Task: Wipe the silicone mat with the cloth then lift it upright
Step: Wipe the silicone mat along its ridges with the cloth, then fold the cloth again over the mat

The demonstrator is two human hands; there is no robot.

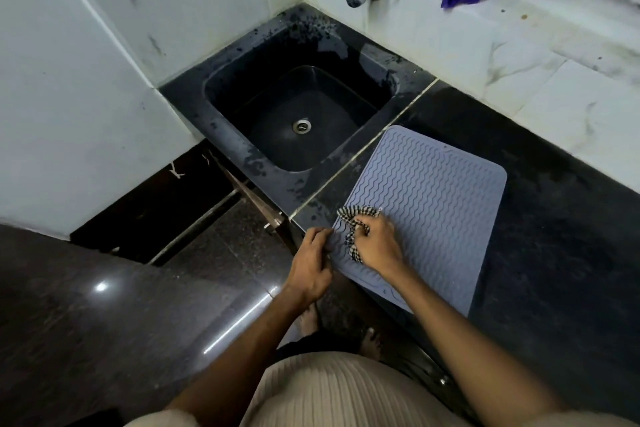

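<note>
Here R hand [375, 246] presses cloth [353, 230] on mat [433, 198]; L hand [311, 267] pins edge.

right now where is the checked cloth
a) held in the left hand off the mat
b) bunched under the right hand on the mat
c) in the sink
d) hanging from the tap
b: the cloth is bunched in the right hand on the mat, while the left hand pinches the mat's edge.
</note>
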